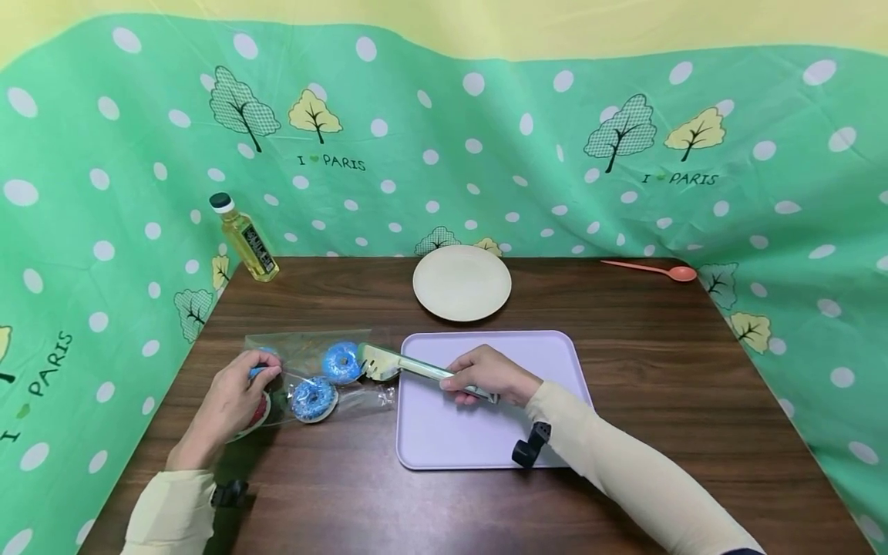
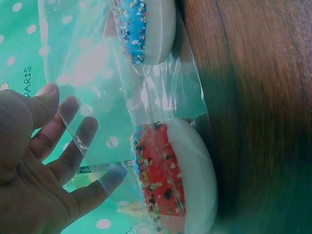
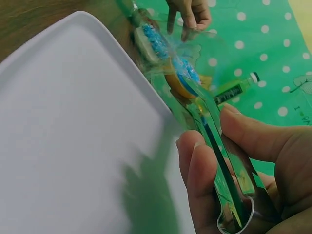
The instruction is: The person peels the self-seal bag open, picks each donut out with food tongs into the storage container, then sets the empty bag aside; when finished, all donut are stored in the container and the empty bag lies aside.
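Note:
A clear plastic bag (image 1: 294,343) lies on the table with several toy donuts in and around it. My left hand (image 1: 232,397) pinches the bag's edge between thumb and fingers, lifting the film in the left wrist view. Beneath that hand is a red sprinkled donut (image 2: 163,170), partly covered by it in the head view. My right hand (image 1: 486,374) grips metal tongs (image 1: 423,368) by the handles. Their scalloped ends reach a blue donut (image 1: 340,362) at the bag's right side. Closer to me sits another blue donut (image 1: 312,399) with sprinkles.
Under my right hand is a pale purple tray (image 1: 451,455). Behind it stands a cream plate (image 1: 462,283) at the table's back edge. An oil bottle (image 1: 250,245) is at the back left, and a coral spoon (image 1: 680,274) lies at the back right.

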The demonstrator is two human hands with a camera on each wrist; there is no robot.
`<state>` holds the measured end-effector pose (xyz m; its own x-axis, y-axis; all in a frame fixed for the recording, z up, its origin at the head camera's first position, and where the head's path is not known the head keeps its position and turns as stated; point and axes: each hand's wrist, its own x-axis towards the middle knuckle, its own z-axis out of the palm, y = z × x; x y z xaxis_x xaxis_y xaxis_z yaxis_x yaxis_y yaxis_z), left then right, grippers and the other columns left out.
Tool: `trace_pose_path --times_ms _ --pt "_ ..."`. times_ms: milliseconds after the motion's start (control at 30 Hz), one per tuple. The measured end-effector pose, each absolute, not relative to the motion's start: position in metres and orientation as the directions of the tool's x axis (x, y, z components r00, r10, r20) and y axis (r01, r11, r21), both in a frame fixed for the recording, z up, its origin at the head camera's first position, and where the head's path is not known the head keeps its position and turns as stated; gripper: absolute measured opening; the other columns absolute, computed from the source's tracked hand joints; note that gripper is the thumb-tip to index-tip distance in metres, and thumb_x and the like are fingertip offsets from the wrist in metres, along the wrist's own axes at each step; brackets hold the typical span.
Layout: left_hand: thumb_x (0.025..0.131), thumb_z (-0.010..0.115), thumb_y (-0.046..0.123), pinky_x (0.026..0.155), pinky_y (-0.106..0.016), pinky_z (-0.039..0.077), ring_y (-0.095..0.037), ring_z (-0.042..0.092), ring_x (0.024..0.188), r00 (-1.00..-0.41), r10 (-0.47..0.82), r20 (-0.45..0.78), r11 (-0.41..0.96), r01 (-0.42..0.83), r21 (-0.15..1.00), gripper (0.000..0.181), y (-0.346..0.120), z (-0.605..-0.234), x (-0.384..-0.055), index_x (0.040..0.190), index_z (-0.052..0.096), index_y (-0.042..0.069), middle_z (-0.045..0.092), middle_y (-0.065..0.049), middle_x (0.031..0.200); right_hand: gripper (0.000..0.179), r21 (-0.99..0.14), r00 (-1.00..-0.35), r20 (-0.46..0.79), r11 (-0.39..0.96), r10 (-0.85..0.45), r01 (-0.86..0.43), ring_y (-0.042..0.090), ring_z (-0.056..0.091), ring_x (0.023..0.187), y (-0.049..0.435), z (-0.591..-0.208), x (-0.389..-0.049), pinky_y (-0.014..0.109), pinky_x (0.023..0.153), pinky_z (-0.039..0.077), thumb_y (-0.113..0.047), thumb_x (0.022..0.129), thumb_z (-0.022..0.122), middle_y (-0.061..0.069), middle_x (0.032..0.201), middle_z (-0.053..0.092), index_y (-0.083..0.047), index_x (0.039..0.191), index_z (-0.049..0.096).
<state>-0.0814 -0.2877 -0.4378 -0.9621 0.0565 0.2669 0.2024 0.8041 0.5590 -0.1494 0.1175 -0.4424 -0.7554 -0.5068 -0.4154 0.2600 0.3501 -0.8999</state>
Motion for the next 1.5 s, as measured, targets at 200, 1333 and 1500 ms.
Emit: trace_pose_path --times_ms 200,1333,1500 --pt "0.1 0.063 0.011 0.077 -0.04 0.047 -0.022 0.059 0.09 -0.97 0.074 0.232 0.808 0.195 0.557 0.006 -0.292 -0.438 -0.081 0.097 0.065 0.008 0.065 -0.004 0.096 0.028 -0.899 -0.764 -0.411 0.357 -0.497 0.252 0.014 0.064 0.061 0.134 -0.441 -0.145 0.024 0.057 0.051 -0.012 0.087 0.079 0.016 0.082 0.071 0.005 0.108 0.072" --pt "0.102 0.06 0.011 0.07 -0.033 0.047 -0.02 0.056 0.082 -0.988 0.081 0.128 0.778 0.143 0.612 0.004 -0.292 -0.432 -0.08 0.103 0.064 0.01 0.065 -0.005 0.098 0.029 -0.826 -0.886 -0.293 0.563 -0.36 0.045 0.012 0.054 0.054 0.125 -0.431 -0.127 0.027 0.045 0.029 -0.017 0.079 0.087 0.001 0.065 0.067 -0.01 0.105 0.076" --pt "0.102 0.06 0.012 0.074 -0.035 0.047 -0.02 0.057 0.086 -0.988 0.079 0.134 0.777 0.145 0.612 0.005 -0.292 -0.432 -0.079 0.104 0.065 0.01 0.066 -0.003 0.098 0.036 -0.819 -0.897 -0.232 0.574 -0.376 -0.029 0.013 0.059 0.059 0.122 -0.432 -0.126 0.027 0.053 0.041 -0.021 0.077 0.088 -0.001 0.073 0.07 -0.008 0.109 0.076"
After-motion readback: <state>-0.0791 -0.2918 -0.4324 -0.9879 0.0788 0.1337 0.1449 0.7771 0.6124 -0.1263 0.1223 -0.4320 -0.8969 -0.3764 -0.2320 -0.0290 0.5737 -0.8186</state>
